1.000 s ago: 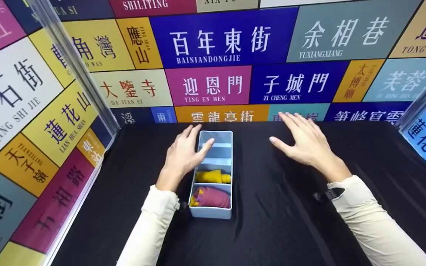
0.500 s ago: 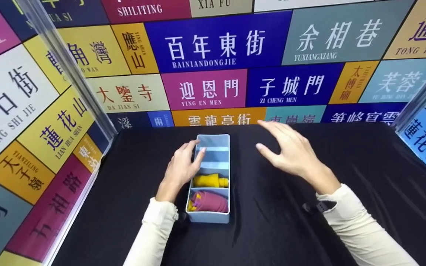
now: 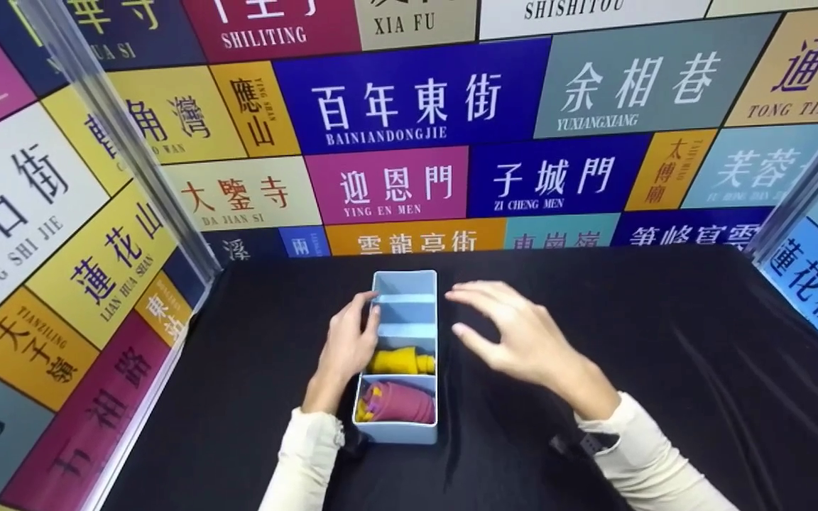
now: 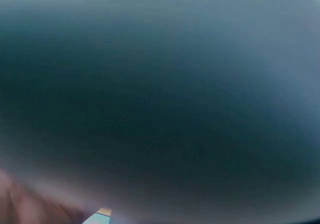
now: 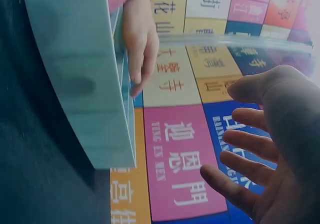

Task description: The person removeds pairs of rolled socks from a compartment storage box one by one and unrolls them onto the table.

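Note:
A long light-blue divided box (image 3: 396, 434) stands on the black cloth. Its nearest compartment holds a rolled pink cloth (image 3: 405, 403) with yellow and purple bits at one end. In the compartment behind it lies a rolled yellow cloth (image 3: 396, 360). Along the box's left side is my left hand (image 3: 346, 341), its thumb and forefinger at the rim; whether it touches is hard to tell. My right hand (image 3: 515, 333) hovers right of the box, fingers spread and holding nothing, as the right wrist view confirms. A blurred surface fills most of the left wrist view.
Black cloth (image 3: 537, 454) covers the table. A wall of colourful panels (image 3: 409, 106) with Chinese characters rises behind, and similar panels flank the left and right. Clear upright strips (image 3: 146, 142) stand at the corners. A dark strap (image 3: 597, 441) circles the right wrist.
My right hand has moved left, closer to the box's right side. My left hand has come lower, from above the far compartments to the left rim. The head view has tilted upward slightly.

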`<state>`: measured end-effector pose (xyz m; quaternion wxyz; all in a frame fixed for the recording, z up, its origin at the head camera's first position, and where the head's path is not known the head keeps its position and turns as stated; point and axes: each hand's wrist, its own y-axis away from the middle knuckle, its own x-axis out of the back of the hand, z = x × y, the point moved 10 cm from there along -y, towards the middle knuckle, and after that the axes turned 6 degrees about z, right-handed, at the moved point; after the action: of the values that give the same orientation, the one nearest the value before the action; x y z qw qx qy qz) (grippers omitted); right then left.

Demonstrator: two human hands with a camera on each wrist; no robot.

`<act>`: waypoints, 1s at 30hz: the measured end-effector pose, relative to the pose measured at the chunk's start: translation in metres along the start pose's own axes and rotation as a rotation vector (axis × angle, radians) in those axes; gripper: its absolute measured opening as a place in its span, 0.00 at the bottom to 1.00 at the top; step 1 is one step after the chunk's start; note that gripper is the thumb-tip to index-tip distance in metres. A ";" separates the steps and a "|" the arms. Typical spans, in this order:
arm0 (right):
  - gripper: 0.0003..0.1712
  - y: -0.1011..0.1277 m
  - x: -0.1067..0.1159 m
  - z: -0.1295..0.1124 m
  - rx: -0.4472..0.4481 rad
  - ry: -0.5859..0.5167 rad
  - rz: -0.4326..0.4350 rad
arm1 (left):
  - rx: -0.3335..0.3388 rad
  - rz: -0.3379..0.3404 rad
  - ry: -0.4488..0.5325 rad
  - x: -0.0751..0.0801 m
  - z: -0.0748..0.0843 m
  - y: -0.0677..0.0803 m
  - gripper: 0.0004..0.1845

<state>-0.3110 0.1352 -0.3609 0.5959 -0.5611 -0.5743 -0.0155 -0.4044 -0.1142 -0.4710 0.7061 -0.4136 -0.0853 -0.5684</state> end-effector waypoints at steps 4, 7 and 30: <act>0.26 0.001 -0.012 -0.014 0.032 -0.025 -0.038 | 0.054 0.008 0.057 0.000 -0.010 0.007 0.18; 0.24 0.002 -0.020 -0.025 0.065 -0.055 -0.071 | 0.096 -0.002 0.089 -0.002 -0.015 0.010 0.19; 0.06 0.024 -0.085 -0.070 0.142 -0.068 -0.363 | 0.138 -0.025 0.109 -0.006 -0.016 0.011 0.19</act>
<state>-0.2776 0.0423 -0.4158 0.6017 -0.4050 -0.6855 -0.0632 -0.4022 -0.1205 -0.4902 0.7294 -0.3314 -0.0908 -0.5916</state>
